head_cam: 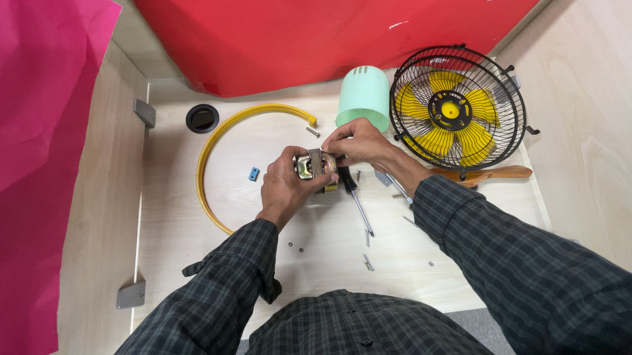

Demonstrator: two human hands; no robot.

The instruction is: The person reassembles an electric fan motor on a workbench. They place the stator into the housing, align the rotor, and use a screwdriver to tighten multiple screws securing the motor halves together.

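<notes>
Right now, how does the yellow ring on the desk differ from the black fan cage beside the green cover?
The yellow ring is a thin, open arc with a gap; the black fan cage is a closed wire circle. The ring lies flat and empty apart from a small blue piece inside it; the cage stands tilted and holds yellow blades. Neither is touched by the left hand or right hand. Both are round.

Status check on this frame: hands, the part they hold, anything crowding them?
Left hand and right hand both grip small metal motor. Screwdriver lies just beneath. Loose screws scattered nearby; fan stands clear, right.
</notes>
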